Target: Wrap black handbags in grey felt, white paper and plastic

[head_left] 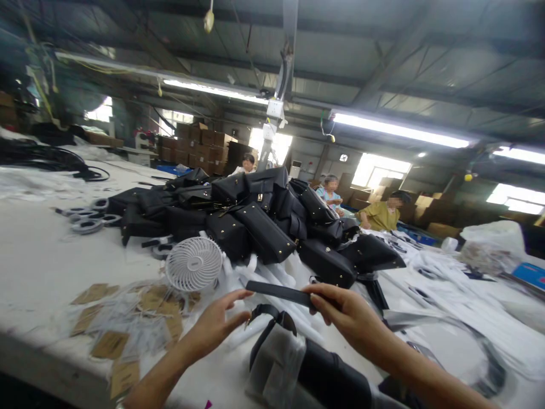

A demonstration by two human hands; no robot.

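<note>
A flat black strap (279, 292) is stretched between my hands above the table. My right hand (347, 312) pinches its right end between thumb and fingers. At the strap's left end is my left hand (217, 321), thumb and forefinger apart, with the forefinger's tip touching or just under the strap. Below them lies a black handbag (332, 372), partly wrapped in whitish covering (276, 363), its looped handle (266, 311) near my left thumb. The bag's lower part runs out of view.
Black handbags (264, 227) are heaped across the table (38, 255). A grey fan (195, 264) stands before them. Brown cards with clear plastic loops (109, 345) lie at left, rolls of strap (87, 225) behind. White strips (460, 295) spread at right. Several people sit beyond the heap.
</note>
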